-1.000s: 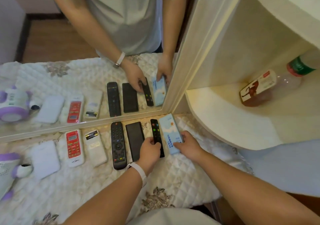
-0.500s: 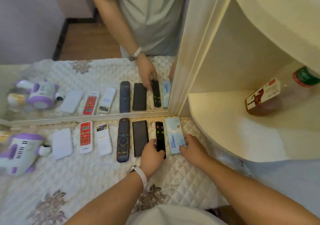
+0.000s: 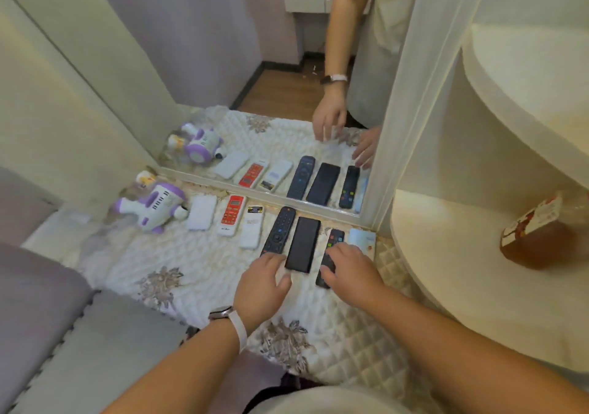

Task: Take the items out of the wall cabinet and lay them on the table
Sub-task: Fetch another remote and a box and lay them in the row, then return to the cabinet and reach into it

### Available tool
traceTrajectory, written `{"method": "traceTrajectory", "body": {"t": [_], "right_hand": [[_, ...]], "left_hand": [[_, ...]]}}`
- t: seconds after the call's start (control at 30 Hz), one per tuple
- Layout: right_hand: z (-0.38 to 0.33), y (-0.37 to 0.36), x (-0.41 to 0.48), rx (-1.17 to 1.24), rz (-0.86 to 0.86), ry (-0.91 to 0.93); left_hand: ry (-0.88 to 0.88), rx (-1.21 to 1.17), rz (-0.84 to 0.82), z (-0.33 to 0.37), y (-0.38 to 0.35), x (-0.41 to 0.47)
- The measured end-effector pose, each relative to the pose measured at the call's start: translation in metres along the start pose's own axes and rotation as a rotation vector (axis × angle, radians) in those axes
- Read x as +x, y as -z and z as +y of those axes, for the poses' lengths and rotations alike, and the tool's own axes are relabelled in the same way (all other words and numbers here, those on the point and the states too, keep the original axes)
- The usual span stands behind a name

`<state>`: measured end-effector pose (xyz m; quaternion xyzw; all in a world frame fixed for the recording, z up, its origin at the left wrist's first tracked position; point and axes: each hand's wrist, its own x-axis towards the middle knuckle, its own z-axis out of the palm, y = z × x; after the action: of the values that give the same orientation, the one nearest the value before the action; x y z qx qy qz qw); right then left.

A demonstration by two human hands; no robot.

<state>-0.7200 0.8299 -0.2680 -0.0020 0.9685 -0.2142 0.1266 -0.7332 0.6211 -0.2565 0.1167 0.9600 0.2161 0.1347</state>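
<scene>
Quilted white cloth (image 3: 191, 264) with brownish flowers is the surface. On it we count eight things in a row: one purple-and-white toy (image 3: 149, 206), one flat white pack (image 3: 201, 212), two pale remotes (the red-faced remote (image 3: 232, 214) and the white remote (image 3: 252, 227)), one keypad remote (image 3: 278, 232), one black slab (image 3: 302, 244), one slim remote (image 3: 331, 254) and one pale blue box (image 3: 361, 240).

One bottle (image 3: 538, 244) lies on the cream cabinet shelf (image 3: 446, 254).

The left hand (image 3: 264, 283) hangs loosely spread at the keypad remote's near end, holding nothing. The right hand (image 3: 350, 270) spreads open over the slim remote.

A mirror (image 3: 287, 95) backs the row.
</scene>
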Motion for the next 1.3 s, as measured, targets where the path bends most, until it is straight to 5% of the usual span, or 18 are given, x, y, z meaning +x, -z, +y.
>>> {"method": "traceTrajectory", "body": {"t": [0.27, 0.57, 0.97, 1.3], "right_hand": [[-0.076, -0.005, -0.001, -0.236, 0.009, 0.402], [-0.226, -0.03, -0.019, -0.333, 0.064, 0.761], [-0.506, -0.123, -0.089, -0.349, 0.065, 1.211], [-0.661, -0.194, -0.152, -0.336, -0.024, 1.541]], "left_hand": [[0.084, 0.239, 0.18, -0.062, 0.045, -0.089], [0.187, 0.22, 0.427, -0.154, 0.106, -0.191], [0.496, 0.301, 0.656, -0.323, 0.18, -0.385], [0.865, 0.283, 0.797, -0.377, 0.2, -0.541]]}}
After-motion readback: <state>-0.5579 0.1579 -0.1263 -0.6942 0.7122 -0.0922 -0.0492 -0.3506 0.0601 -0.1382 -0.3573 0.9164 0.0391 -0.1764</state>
